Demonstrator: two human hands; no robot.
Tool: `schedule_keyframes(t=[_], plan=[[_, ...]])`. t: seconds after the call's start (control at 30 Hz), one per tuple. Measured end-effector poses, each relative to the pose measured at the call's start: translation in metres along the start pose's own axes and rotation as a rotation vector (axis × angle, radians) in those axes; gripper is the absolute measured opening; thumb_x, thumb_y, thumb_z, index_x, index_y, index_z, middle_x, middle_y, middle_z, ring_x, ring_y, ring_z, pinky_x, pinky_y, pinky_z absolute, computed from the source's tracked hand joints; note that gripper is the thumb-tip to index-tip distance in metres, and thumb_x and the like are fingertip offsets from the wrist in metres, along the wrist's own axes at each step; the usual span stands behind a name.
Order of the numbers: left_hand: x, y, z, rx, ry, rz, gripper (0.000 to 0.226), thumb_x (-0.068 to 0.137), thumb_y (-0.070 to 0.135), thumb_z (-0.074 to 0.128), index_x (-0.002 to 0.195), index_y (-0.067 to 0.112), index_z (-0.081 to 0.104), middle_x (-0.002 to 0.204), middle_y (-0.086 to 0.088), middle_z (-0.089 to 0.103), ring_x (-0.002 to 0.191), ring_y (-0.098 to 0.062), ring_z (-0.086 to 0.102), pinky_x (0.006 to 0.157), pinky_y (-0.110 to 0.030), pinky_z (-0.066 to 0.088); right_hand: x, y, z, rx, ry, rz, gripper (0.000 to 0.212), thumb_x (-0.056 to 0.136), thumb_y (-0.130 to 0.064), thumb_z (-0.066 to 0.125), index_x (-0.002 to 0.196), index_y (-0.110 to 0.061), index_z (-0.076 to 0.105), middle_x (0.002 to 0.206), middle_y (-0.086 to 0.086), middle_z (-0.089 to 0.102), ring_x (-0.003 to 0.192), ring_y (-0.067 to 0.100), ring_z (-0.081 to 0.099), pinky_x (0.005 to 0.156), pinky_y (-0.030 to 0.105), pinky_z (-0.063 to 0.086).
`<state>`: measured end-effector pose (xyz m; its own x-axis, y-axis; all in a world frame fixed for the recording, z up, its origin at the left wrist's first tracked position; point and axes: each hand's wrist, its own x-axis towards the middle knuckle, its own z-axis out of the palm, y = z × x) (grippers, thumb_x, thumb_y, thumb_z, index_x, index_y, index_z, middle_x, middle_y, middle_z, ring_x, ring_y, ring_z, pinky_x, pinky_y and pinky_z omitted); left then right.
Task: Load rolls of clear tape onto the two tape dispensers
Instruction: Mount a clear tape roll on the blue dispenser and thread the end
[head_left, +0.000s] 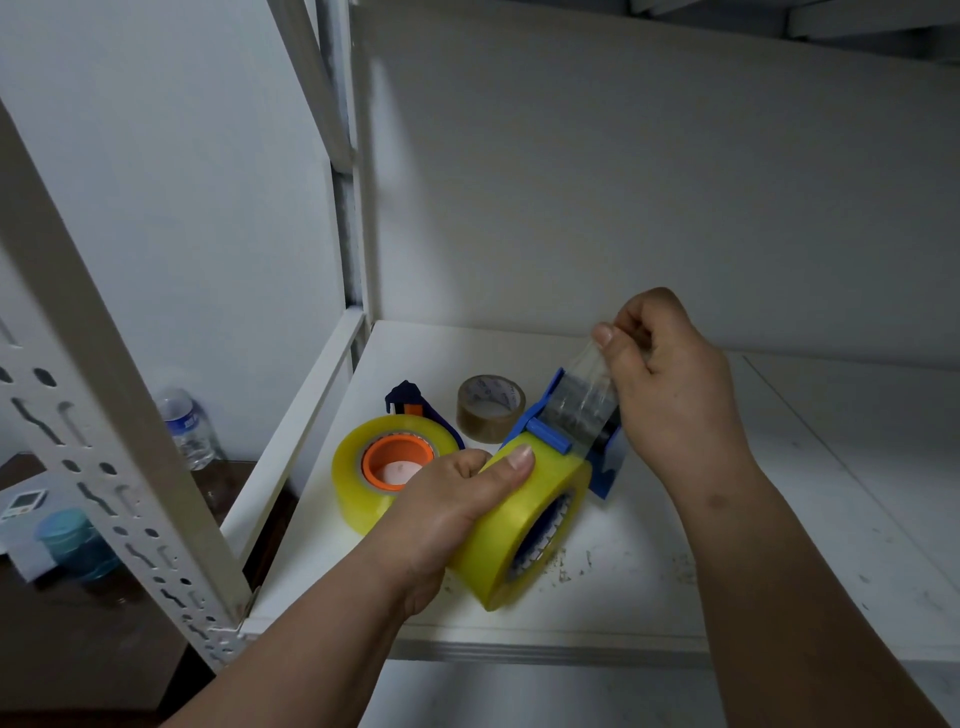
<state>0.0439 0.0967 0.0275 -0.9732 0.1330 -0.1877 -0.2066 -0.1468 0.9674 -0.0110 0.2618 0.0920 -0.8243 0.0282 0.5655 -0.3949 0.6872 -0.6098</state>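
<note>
The left hand (447, 514) grips a yellowish clear tape roll (524, 525) mounted on the blue dispenser (597, 447), held above the white shelf (649, 587), its core axis pointing toward the lower right. The right hand (670, 384) pinches the free tape strip (587, 395), drawn up and away over the dispenser's far end. A second loaded dispenser (395, 462) lies flat just left.

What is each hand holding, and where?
Left hand grips the tape roll by its outer rim; right hand pinches the free tape end.

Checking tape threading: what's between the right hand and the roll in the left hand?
Head view: a pulled-out strip of clear tape runs from the right hand over the blue dispenser to the roll in the left hand.
</note>
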Motion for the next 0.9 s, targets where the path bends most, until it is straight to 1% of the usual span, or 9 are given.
schedule_keyframes(t=[0.2, 0.33, 0.43, 0.53, 0.6, 0.73, 0.77, 0.83, 0.9], plan=[[0.005, 0.003, -0.002, 0.072, 0.01, 0.01, 0.085, 0.055, 0.068, 0.074, 0.103, -0.002, 0.069, 0.1, -0.024, 0.073, 0.097, -0.044, 0.068, 0.091, -0.058, 0.053, -0.001, -0.002, -0.001, -0.04, -0.005, -0.011, 0.019, 0.096, -0.033, 0.049, 0.084, -0.02, 0.045, 0.065, 0.0, 0.053, 0.06, 0.019, 0.052, 0.057, 0.035, 0.045], [0.004, 0.001, -0.008, -0.067, 0.01, -0.09, 0.025, 0.073, 0.038, 0.077, 0.082, 0.014, 0.077, 0.084, -0.008, 0.078, 0.094, -0.033, 0.071, 0.098, -0.053, 0.051, 0.0, -0.004, -0.004, -0.061, -0.018, -0.015, 0.019, 0.097, -0.034, 0.047, 0.085, -0.019, 0.045, 0.063, -0.001, 0.052, 0.058, 0.018, 0.051, 0.056, 0.038, 0.046], [0.007, -0.001, -0.009, -0.04, -0.04, -0.108, 0.049, 0.058, 0.034, 0.08, 0.096, 0.004, 0.073, 0.103, -0.019, 0.074, 0.104, -0.04, 0.067, 0.099, -0.054, 0.048, -0.001, -0.005, -0.004, -0.105, -0.032, -0.035, 0.02, 0.097, -0.036, 0.045, 0.086, -0.02, 0.044, 0.062, 0.001, 0.053, 0.058, 0.021, 0.052, 0.057, 0.041, 0.048], [0.007, 0.001, -0.008, 0.012, -0.035, -0.065, 0.035, 0.062, 0.041, 0.084, 0.083, 0.014, 0.076, 0.088, -0.01, 0.077, 0.084, -0.028, 0.073, 0.087, -0.044, 0.056, -0.002, -0.006, -0.004, -0.116, -0.028, -0.057, 0.019, 0.097, -0.037, 0.044, 0.085, -0.022, 0.043, 0.068, 0.004, 0.061, 0.062, 0.024, 0.057, 0.06, 0.046, 0.052], [0.008, 0.001, -0.007, 0.053, -0.021, -0.028, 0.038, 0.068, 0.048, 0.077, 0.08, 0.012, 0.073, 0.082, -0.012, 0.076, 0.075, -0.025, 0.071, 0.079, -0.042, 0.057, -0.002, -0.006, -0.004, -0.108, -0.011, -0.06, 0.019, 0.096, -0.038, 0.044, 0.085, -0.022, 0.043, 0.07, 0.004, 0.063, 0.065, 0.025, 0.059, 0.062, 0.047, 0.053], [0.013, -0.002, -0.007, 0.134, 0.04, 0.008, 0.082, 0.065, 0.065, 0.076, 0.097, -0.01, 0.064, 0.092, -0.033, 0.069, 0.078, -0.033, 0.064, 0.083, -0.056, 0.055, -0.001, -0.009, -0.005, -0.096, 0.021, -0.059, 0.02, 0.095, -0.038, 0.045, 0.085, -0.021, 0.044, 0.072, 0.004, 0.065, 0.067, 0.025, 0.061, 0.064, 0.048, 0.053], [0.015, -0.003, -0.008, 0.159, 0.045, 0.015, 0.089, 0.058, 0.072, 0.075, 0.094, -0.008, 0.065, 0.086, -0.031, 0.068, 0.077, -0.031, 0.06, 0.078, -0.055, 0.055, 0.0, -0.009, -0.005, -0.092, 0.025, -0.052, 0.019, 0.095, -0.037, 0.045, 0.085, -0.02, 0.045, 0.072, 0.004, 0.065, 0.067, 0.025, 0.061, 0.064, 0.048, 0.053], [0.02, -0.007, -0.01, 0.188, 0.056, 0.029, 0.087, 0.047, 0.083, 0.072, 0.087, 0.006, 0.068, 0.086, -0.01, 0.062, 0.077, -0.026, 0.053, 0.071, -0.044, 0.046, 0.001, -0.01, -0.006, -0.081, 0.02, -0.042, 0.019, 0.095, -0.036, 0.046, 0.084, -0.02, 0.045, 0.071, 0.004, 0.065, 0.066, 0.026, 0.062, 0.063, 0.048, 0.053], [0.022, -0.011, -0.011, 0.21, 0.069, 0.037, 0.092, 0.044, 0.087, 0.07, 0.084, 0.004, 0.067, 0.088, -0.006, 0.06, 0.076, -0.024, 0.052, 0.07, -0.04, 0.042, 0.002, -0.011, -0.006, -0.076, 0.012, -0.039, 0.02, 0.094, -0.037, 0.047, 0.084, -0.02, 0.045, 0.071, 0.005, 0.065, 0.066, 0.026, 0.063, 0.063, 0.047, 0.054]])
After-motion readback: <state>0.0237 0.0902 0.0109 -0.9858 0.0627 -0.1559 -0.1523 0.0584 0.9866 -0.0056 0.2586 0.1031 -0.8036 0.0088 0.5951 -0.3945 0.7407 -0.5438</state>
